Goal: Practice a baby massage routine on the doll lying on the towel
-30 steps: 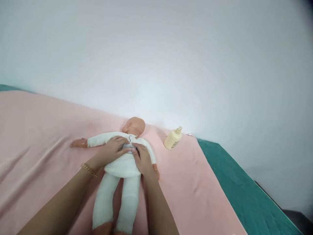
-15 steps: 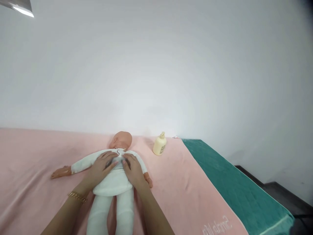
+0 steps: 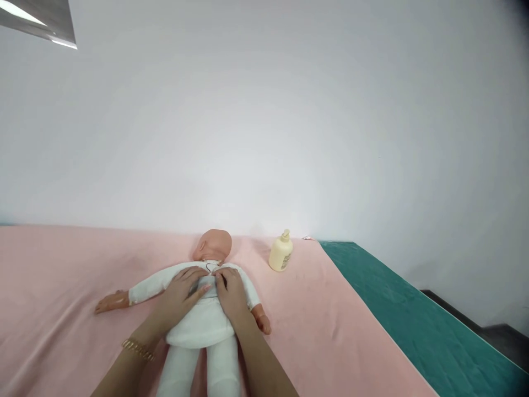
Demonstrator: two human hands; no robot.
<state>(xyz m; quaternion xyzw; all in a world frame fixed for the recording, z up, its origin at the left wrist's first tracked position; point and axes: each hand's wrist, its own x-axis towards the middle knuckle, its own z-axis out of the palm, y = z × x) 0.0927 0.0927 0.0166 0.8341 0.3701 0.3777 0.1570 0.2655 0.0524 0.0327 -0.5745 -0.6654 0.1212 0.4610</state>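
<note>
White-clad doll (image 3: pixel 201 328): upper torso beneath left fingers (image 3: pixel 193 272), right fingers (image 3: pixel 228 272).

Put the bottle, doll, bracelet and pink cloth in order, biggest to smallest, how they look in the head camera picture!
1. Pink cloth
2. Doll
3. Bottle
4. Bracelet, just a thin band

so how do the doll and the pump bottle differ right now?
Pose: the doll lies flat with arms out; the pump bottle stands upright.
Size: the doll is much larger; the bottle is small beside it.
Look: the doll has a white body and a tan head; the bottle is pale yellow.
Contact: left hand and right hand rest on the doll's chest; neither touches the bottle.
Shared: both are on the pink cloth.
</note>
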